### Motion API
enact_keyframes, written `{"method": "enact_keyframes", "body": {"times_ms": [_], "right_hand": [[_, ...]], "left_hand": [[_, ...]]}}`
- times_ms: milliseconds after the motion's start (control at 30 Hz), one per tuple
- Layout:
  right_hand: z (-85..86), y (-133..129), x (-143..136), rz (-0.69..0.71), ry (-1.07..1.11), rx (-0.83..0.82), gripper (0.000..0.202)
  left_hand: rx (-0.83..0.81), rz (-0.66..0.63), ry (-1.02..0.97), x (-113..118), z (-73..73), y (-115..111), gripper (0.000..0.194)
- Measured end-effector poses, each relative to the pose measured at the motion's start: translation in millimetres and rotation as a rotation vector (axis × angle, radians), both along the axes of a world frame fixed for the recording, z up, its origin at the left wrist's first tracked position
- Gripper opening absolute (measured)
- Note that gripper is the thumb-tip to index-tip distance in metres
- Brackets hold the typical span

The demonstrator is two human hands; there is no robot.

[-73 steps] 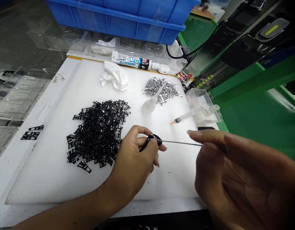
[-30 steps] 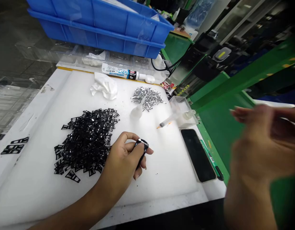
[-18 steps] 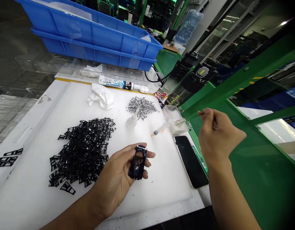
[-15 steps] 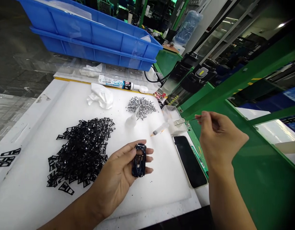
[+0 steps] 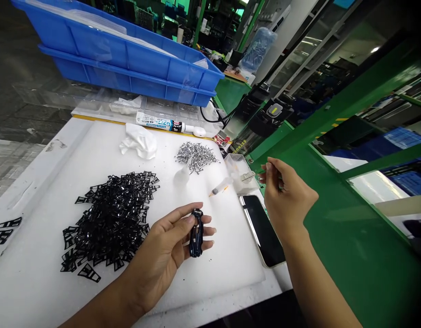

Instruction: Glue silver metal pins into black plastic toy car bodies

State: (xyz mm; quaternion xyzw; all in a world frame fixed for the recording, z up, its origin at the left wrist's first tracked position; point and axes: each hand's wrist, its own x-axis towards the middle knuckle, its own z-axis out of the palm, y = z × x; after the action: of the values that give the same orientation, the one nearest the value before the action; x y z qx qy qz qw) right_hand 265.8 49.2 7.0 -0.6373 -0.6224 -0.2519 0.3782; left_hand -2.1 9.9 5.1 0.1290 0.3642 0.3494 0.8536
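Observation:
My left hand (image 5: 165, 248) holds a small glossy dark-blue toy car body shell (image 5: 196, 234) between thumb and fingers, above the white work mat. The shell is tipped partly on its side, with openings in it. Off to the right, my right hand (image 5: 287, 196) is raised over the phone, its thumb and fingertips pinched around a thin metal tool, which is hardly visible now. Left of my left hand lies a heap of black plastic frame-like parts (image 5: 111, 223). Further back is a pile of small silver pins (image 5: 198, 155), with a translucent dropper bottle (image 5: 181, 177) just before it.
A phone (image 5: 261, 232) lies along the right edge. Near it are a syringe (image 5: 221, 187) and a clear plastic box (image 5: 239, 171). Behind are crumpled tissue (image 5: 140, 141), a glue tube (image 5: 159, 122), blue bins (image 5: 128, 64) and dark bottles (image 5: 258, 118). A green metal frame (image 5: 333, 218) stands at right.
My right hand has moved left, closer to the car shell. My left hand has turned the shell so it shows narrower. The whole view has shifted slightly.

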Motion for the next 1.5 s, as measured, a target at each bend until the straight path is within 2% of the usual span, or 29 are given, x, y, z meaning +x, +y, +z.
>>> {"method": "enact_keyframes", "body": {"times_ms": [100,200,333,400,500,700,833,900,1000,1067,1133,1200,1267,1333,1433,1500], "right_hand": [[0.6,2.3,-2.7,0.062,0.013,-0.024,0.021],[3.8,6.5,-2.8,0.066,0.054,0.023,0.021],[19.0,12.4,1.5,0.009,0.169,0.15,0.032],[27.3,14.0,4.2,-0.017,0.208,0.16,0.036],[30.5,15.3,8.4,-0.038,0.234,0.102,0.035],[20.8,15.6,16.1,-0.051,0.277,-0.048,0.033],[26.7,3.1,-3.2,-0.02,0.36,-0.115,0.033],[26.2,-6.5,-25.7,0.063,0.477,-0.163,0.04],[16.4,-17.3,-61.8,0.304,0.72,-0.406,0.046],[9.2,-20.1,-78.1,0.434,0.874,-0.557,0.042],[8.3,-20.8,-86.0,0.487,1.015,-0.573,0.031],[17.2,-21.3,-89.6,0.497,1.126,-0.476,0.021],[34.1,-21.9,-94.5,0.524,1.236,-0.351,0.015],[52.6,-21.7,-103.0,0.636,1.408,-0.307,0.018],[68.4,-18.9,-117.8,0.891,1.695,-0.493,0.038],[66.9,-17.1,-124.7,0.954,1.79,-0.596,0.042]], "left_hand": [[0.003,0.001,0.009,0.0,0.1,0.1,0.031],[0.004,-0.009,0.018,0.3,0.1,0.2,0.031],[0.007,-0.021,0.017,0.2,-0.3,0.5,0.033],[0.012,-0.021,0.015,0.0,-0.6,0.6,0.033],[0.008,-0.018,0.015,0.0,-1.1,0.4,0.033],[-0.002,-0.013,-0.007,-0.3,0.9,0.1,0.031],[-0.002,0.01,-0.04,-1.5,4.1,0.7,0.03],[0.014,0.009,-0.041,-2.3,4.9,0.4,0.03],[0.016,0.019,-0.058,-3.0,4.4,0.0,0.031],[0.003,0.035,-0.081,-3.0,3.8,0.5,0.031],[-0.007,0.044,-0.094,-2.6,3.4,1.5,0.031],[-0.018,0.047,-0.094,-2.3,3.6,2.5,0.032],[-0.027,0.046,-0.097,-2.1,3.8,3.2,0.034],[-0.03,0.052,-0.111,-1.8,3.7,3.4,0.034],[-0.029,0.071,-0.154,-1.2,2.6,3.2,0.032],[-0.029,0.082,-0.18,-0.9,1.6,3.2,0.033]]}}
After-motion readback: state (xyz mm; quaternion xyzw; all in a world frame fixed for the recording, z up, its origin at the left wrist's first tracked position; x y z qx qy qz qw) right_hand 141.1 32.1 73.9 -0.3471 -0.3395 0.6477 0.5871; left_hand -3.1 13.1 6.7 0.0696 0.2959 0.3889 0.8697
